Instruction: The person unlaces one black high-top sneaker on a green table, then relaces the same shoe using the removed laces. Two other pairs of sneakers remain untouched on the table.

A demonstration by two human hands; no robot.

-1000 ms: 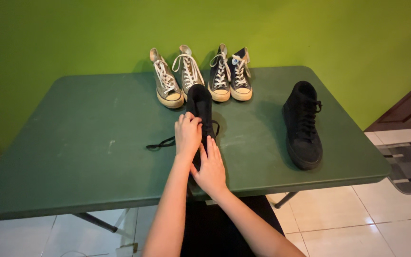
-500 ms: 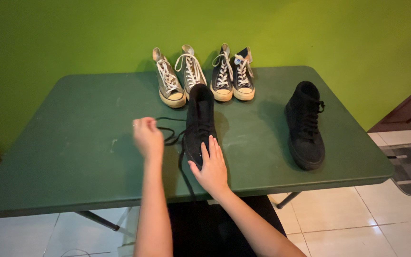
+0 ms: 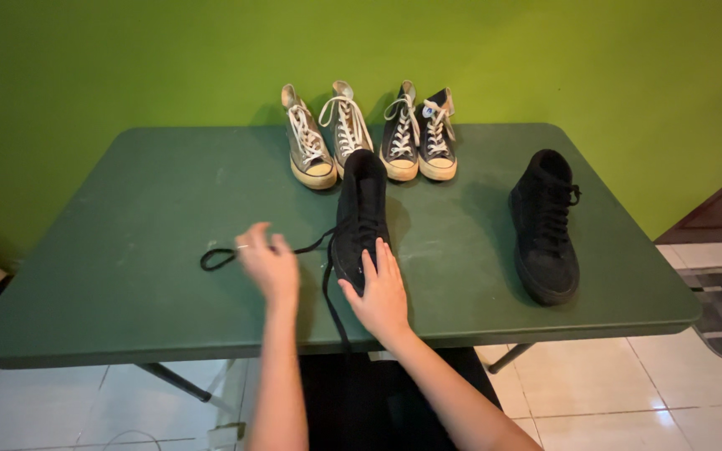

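Two black shoes with a black lace sit on a dark green table against a lime-green wall

Even, bright indoor light falls from above, casting soft shadows beside the shoes. The left hand shows motion blur.

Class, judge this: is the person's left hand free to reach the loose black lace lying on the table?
Probably yes: the left hand hovers open beside the black lace, with bare green table between and nothing blocking.
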